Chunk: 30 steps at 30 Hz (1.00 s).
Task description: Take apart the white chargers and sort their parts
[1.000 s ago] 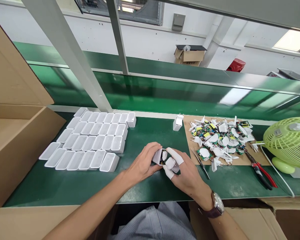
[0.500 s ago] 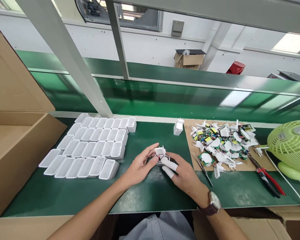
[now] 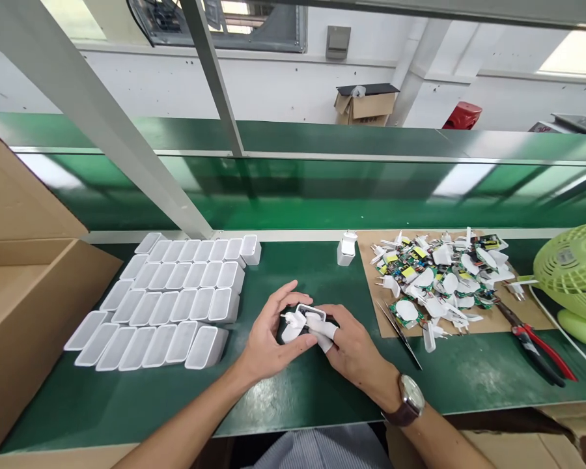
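a brown-strapped watch (image 3: 406, 399), white finger cots (image 3: 326, 329), striped grey-blue clothing (image 3: 322, 449).

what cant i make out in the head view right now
All in the head view:
- White case, lower body: behind the right hand's fingers
- Cardboard box: cut off by left edge
- Fan: cut off by right edge
- Watch, time: too small

Tabletop (image 3: 293, 267): dark green, pale glare in front of the hands (image 3: 273, 342). Plug piece (image 3: 295, 319) and held housing (image 3: 317, 312): both white. Finger covers (image 3: 325, 329): white. Watch (image 3: 411, 395): brown strap, silver-coloured case, pale dial. Left of the hands, housings (image 3: 166, 270): white. Right, pile of parts (image 3: 434, 277): white, green and yellow, on plain brown sheet (image 3: 388, 326); pliers (image 3: 534, 342): red-and-black handles; fan (image 3: 573, 267): lime green. Nearer the body, garment (image 3: 322, 449): grey-blue, fine pale stripes.
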Each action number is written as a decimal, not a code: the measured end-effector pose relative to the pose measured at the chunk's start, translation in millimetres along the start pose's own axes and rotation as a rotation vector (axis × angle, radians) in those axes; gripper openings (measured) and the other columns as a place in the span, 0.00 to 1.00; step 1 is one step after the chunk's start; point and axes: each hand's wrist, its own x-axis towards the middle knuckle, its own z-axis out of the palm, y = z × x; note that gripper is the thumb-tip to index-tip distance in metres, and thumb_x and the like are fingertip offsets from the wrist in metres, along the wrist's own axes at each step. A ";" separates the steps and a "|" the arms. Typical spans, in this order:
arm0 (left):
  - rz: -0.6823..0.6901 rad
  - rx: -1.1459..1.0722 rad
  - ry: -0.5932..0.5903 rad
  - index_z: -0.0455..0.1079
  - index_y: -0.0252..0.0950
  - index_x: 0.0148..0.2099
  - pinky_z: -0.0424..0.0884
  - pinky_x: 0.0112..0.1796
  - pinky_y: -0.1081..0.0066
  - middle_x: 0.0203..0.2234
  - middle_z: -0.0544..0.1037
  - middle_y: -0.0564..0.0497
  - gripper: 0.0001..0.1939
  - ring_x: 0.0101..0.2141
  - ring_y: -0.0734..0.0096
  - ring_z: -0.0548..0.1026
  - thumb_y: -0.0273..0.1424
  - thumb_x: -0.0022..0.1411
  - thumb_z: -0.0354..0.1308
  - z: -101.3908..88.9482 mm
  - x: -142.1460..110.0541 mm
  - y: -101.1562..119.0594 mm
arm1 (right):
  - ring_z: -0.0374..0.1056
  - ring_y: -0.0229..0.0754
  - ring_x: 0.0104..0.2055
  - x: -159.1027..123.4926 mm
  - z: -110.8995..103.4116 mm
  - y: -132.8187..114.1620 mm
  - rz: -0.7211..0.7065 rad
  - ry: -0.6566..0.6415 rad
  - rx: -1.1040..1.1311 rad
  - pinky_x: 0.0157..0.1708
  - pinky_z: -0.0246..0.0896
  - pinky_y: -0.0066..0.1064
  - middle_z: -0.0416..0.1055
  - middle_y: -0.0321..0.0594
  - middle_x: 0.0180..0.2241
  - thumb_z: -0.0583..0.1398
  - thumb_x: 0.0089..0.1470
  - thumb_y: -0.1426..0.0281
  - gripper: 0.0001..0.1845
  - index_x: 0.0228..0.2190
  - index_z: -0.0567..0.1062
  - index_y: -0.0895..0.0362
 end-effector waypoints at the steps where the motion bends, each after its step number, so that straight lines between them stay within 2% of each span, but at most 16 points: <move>1: 0.002 0.018 0.006 0.53 0.46 0.73 0.73 0.53 0.59 0.55 0.76 0.41 0.43 0.56 0.56 0.75 0.35 0.63 0.71 0.3 -0.1 -0.9 | 0.72 0.50 0.51 0.7 -1.1 0.3 -0.013 0.008 -0.001 0.47 0.78 0.45 0.74 0.50 0.52 0.57 0.62 0.81 0.23 0.56 0.72 0.52; 3: 0.025 0.051 0.009 0.52 0.46 0.73 0.73 0.53 0.58 0.58 0.74 0.40 0.46 0.55 0.56 0.75 0.35 0.61 0.73 0.1 -0.6 -1.9 | 0.72 0.50 0.52 1.1 -4.1 0.1 -0.022 0.004 0.000 0.48 0.77 0.44 0.73 0.50 0.53 0.56 0.61 0.82 0.25 0.56 0.71 0.52; 6: 0.143 0.126 0.003 0.51 0.43 0.74 0.69 0.58 0.52 0.58 0.74 0.38 0.49 0.58 0.52 0.73 0.34 0.59 0.75 -0.2 -0.1 -0.8 | 0.71 0.50 0.53 -1.0 -6.0 -0.5 -0.011 -0.003 0.002 0.49 0.76 0.45 0.72 0.50 0.54 0.56 0.62 0.82 0.26 0.58 0.70 0.51; 8: 0.245 0.212 0.009 0.59 0.41 0.70 0.71 0.56 0.52 0.51 0.78 0.40 0.40 0.55 0.53 0.74 0.28 0.60 0.73 0.9 2.2 1.3 | 0.71 0.50 0.52 -3.4 -4.7 -0.4 -0.007 -0.019 -0.008 0.48 0.77 0.45 0.73 0.50 0.53 0.56 0.63 0.81 0.25 0.58 0.70 0.51; 11: 0.341 0.296 0.043 0.70 0.37 0.54 0.75 0.47 0.56 0.41 0.77 0.44 0.21 0.47 0.58 0.75 0.19 0.61 0.66 4.1 6.7 4.1 | 0.73 0.50 0.50 -5.7 -1.7 -1.3 0.024 -0.053 -0.066 0.47 0.77 0.45 0.74 0.50 0.52 0.56 0.66 0.78 0.24 0.60 0.68 0.52; 14: 0.357 0.287 0.065 0.68 0.37 0.48 0.76 0.45 0.55 0.38 0.75 0.46 0.17 0.44 0.59 0.75 0.16 0.59 0.64 6.5 7.9 4.1 | 0.73 0.51 0.49 -5.8 -0.6 -4.4 0.042 -0.062 -0.134 0.46 0.78 0.45 0.75 0.50 0.51 0.56 0.68 0.76 0.24 0.62 0.66 0.53; 20: 0.340 0.278 0.081 0.65 0.38 0.45 0.76 0.45 0.55 0.37 0.74 0.47 0.18 0.44 0.59 0.75 0.15 0.58 0.64 7.0 5.1 -1.2 | 0.73 0.49 0.49 -3.6 -1.5 -7.1 0.022 -0.023 -0.114 0.45 0.78 0.41 0.75 0.49 0.49 0.56 0.67 0.77 0.22 0.60 0.66 0.54; 25: 0.358 0.291 0.082 0.64 0.39 0.45 0.76 0.46 0.56 0.37 0.74 0.48 0.18 0.45 0.59 0.76 0.16 0.59 0.64 6.7 5.2 -2.8 | 0.72 0.54 0.43 -2.7 -0.3 -10.5 0.039 -0.171 -0.261 0.37 0.78 0.46 0.74 0.53 0.47 0.54 0.63 0.80 0.22 0.58 0.69 0.59; 28: 0.353 0.305 0.084 0.64 0.39 0.44 0.76 0.45 0.58 0.37 0.74 0.48 0.16 0.46 0.59 0.76 0.17 0.60 0.64 6.8 4.2 -1.8 | 0.73 0.52 0.44 -1.7 -3.3 -9.3 0.070 -0.128 -0.182 0.40 0.78 0.46 0.74 0.51 0.46 0.55 0.64 0.79 0.22 0.58 0.70 0.57; 30: 0.330 0.311 0.089 0.64 0.39 0.44 0.76 0.45 0.58 0.37 0.74 0.48 0.15 0.46 0.60 0.76 0.18 0.62 0.64 7.1 3.6 -0.8 | 0.74 0.49 0.48 -2.0 -7.3 -6.8 0.094 -0.073 -0.055 0.45 0.78 0.42 0.74 0.50 0.50 0.58 0.66 0.75 0.21 0.59 0.70 0.54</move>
